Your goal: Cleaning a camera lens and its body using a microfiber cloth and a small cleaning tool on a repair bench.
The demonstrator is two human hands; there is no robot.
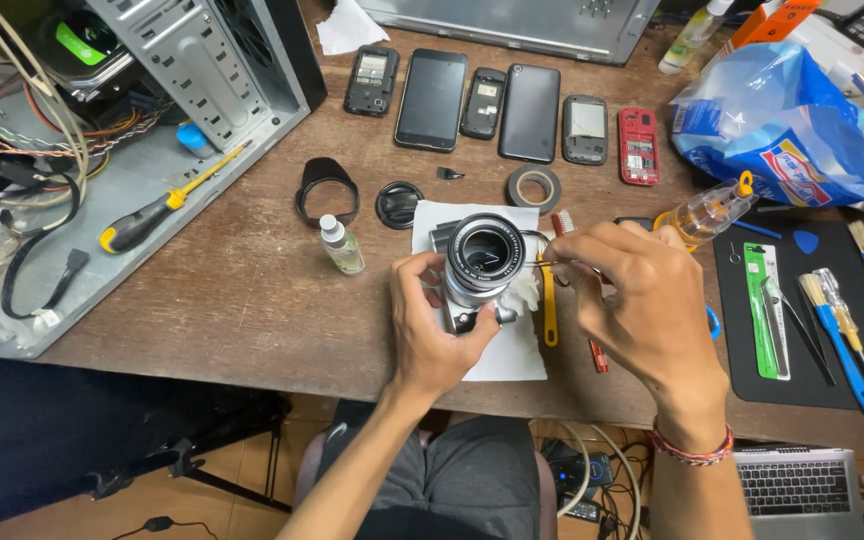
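Both hands meet: left hand (432, 325) clasps the camera (480, 265) from below; right hand (642, 300) pinches, seemingly, tweezers (552, 263) at its lens.

worn brown wooden desk (252, 300) under even light; tiled floor (252, 470) beneath.

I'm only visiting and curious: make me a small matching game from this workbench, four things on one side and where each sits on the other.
Things:
1. camera
2. yellow-handled screwdriver
3. red phone
4. roll of tape

Places:
A. right end of the phone row
B. on the open computer case
C. on white paper, held by the left hand
D. on bare wood just below the phone row

Pairs: 1-C, 2-B, 3-A, 4-D
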